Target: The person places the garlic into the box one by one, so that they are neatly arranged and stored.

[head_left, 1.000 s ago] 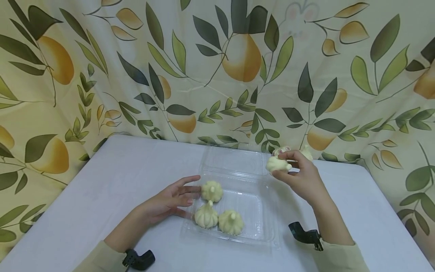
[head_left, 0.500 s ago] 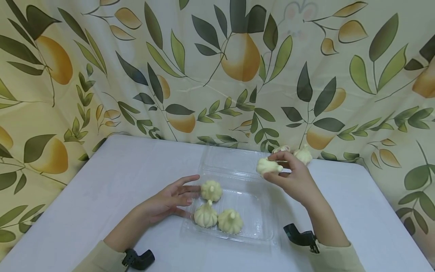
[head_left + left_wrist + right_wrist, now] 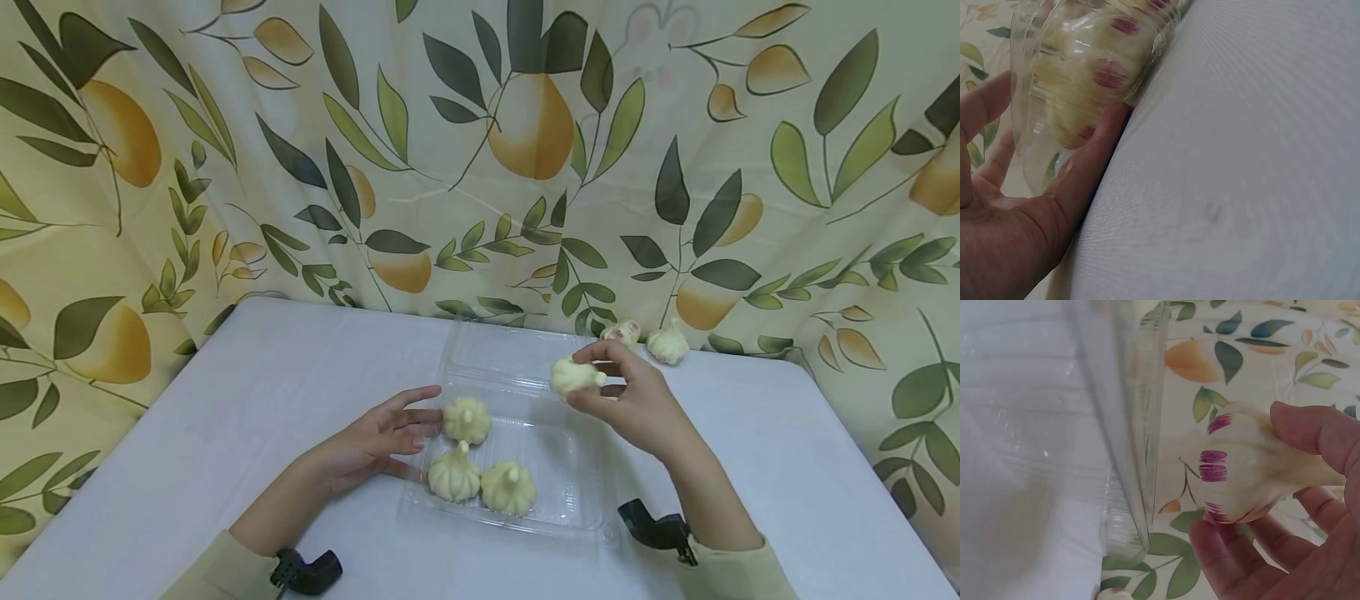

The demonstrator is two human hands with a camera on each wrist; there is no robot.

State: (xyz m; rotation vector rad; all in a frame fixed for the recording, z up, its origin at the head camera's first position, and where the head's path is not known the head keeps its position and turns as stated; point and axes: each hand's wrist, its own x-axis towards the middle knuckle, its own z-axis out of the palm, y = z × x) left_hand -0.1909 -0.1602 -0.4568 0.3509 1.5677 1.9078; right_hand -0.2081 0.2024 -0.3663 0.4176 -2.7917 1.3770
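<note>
My right hand (image 3: 626,400) pinches a pale garlic bulb (image 3: 576,377) between thumb and fingers, above the back right part of a clear plastic clamshell box (image 3: 558,529). Purple streaks mark the bulb's lower end in the right wrist view, and its stem points toward my palm. Three more garlic bulbs (image 3: 510,489) sit in the left half of the box. My left hand (image 3: 375,442) rests along the box's left side, its fingers spread and fairly straight. Through the clear wall in the left wrist view, a garlic bulb (image 3: 1094,69) with reddish patches shows close to my fingers.
Two garlic bulbs (image 3: 667,342) lie at the table's back edge, behind my right hand. The box's lid (image 3: 495,354) is folded back toward the curtain. A fruit-patterned curtain (image 3: 450,208) hangs behind the white table (image 3: 300,358). Dark wrist-worn devices (image 3: 306,573) sit at both sleeves.
My right hand has moved left with the garlic bulb, from near the back edge to over the box. The two bulbs behind it now show more fully. My left hand has stayed put.
</note>
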